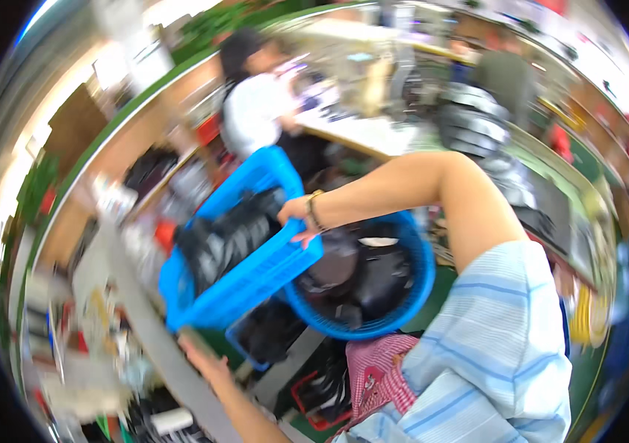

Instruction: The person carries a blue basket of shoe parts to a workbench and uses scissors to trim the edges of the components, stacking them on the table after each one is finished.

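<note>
A blue plastic crate (pixel 255 277), tilted, holds glossy black pieces (pixel 237 232) whose kind I cannot make out. My right hand (pixel 298 218) grips the crate's rim at its right end, a bracelet on the wrist. Just below the crate's lower left corner is my left hand (pixel 207 362), blurred, its fingers stretched out. Whether those fingers touch the crate I cannot tell. Under my right forearm stands a round blue basket (pixel 421 277) with dark, shiny pieces in it.
A grey table edge (pixel 155 351) runs along the left. Below the crate sits a bin of black pieces (pixel 266 332), with a red basket (pixel 322 399) nearer me. A person in white (pixel 251 111) sits at a workbench ahead. Stacked grey pieces (pixel 477 129) stand farther right.
</note>
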Demonstrator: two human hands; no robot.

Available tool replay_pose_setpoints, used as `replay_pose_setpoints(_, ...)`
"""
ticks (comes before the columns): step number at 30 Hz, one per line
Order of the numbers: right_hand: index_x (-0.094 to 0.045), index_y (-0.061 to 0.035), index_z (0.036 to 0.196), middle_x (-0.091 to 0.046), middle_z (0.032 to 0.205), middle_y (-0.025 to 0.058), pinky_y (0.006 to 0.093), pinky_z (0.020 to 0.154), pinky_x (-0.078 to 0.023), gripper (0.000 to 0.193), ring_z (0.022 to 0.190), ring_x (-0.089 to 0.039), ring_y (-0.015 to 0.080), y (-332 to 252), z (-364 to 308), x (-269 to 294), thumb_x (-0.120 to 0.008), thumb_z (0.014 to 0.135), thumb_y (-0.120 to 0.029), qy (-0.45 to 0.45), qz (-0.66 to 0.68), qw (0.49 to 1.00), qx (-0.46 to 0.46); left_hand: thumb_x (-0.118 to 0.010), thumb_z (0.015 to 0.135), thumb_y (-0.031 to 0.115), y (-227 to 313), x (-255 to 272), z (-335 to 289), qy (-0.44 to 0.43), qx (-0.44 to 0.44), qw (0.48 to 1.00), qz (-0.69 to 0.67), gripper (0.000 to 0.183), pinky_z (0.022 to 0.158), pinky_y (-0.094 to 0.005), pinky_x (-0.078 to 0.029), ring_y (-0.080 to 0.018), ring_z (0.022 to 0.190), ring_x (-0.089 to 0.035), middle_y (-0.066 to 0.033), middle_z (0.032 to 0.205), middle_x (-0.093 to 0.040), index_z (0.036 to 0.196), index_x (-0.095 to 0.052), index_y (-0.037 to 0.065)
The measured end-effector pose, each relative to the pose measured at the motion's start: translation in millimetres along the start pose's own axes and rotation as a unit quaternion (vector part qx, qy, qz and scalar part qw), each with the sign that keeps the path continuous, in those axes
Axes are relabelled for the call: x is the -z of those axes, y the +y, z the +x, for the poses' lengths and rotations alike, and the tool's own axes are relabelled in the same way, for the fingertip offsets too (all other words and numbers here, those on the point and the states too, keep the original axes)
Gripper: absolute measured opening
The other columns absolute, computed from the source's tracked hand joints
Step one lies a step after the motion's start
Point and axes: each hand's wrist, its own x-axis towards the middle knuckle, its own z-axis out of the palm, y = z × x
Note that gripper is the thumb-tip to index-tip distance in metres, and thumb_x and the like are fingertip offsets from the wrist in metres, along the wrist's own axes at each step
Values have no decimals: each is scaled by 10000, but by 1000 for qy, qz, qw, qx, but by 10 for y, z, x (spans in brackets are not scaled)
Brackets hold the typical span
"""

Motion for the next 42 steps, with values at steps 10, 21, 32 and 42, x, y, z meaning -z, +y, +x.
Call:
replay_pose_setpoints(10, -572, 14, 679, -619, 682, 189, 408, 546, -588, 85, 567, -649, 322, 1958, -2963, 1886, -630, 634, -30, 107, 186, 972, 92, -661, 685, 368, -236, -807, -1972, -169, -52, 983, -48, 526, 638, -676, -453, -404, 1126, -457, -128, 1241, -480, 1133, -564, 110)
replay_pose_setpoints(21, -546, 13, 795, -603, 725, 110, 377, 631, -577, 139, 632, -639, 236, 3543, -4533, 3694, -627, 693, 59, 228, 415, 833, 286, -641, 718, 239, -90, -3412, -3634, -368, 39, 924, -94, 536, 816, -584, -457, -267, 1094, -514, -78, 1190, -541, 1217, -527, 82)
replay_pose_setpoints(32, -481, -4, 900, -591, 781, 170, 579, 733, -534, 232, 737, -633, 331, 4770, -5739, 6843, -577, 693, 38, 333, 492, 724, 351, -710, 690, 197, -1443, -7229, -6235, -564, 193, 803, -19, 509, 856, -661, -384, -356, 1027, -527, -138, 1065, -548, 1128, -498, 49)
replay_pose_setpoints(42, -512, -145, 689, -511, 643, 48, 473, 721, -569, 149, 599, -557, 234, 5617, -6531, 9510, -610, 728, -39, 479, 557, 639, 229, -690, 712, 438, -3293, -10114, -8474, -674, 301, 672, 62, 791, 979, -705, -202, -472, 1239, -345, -181, 1384, -359, 1343, -344, 109)
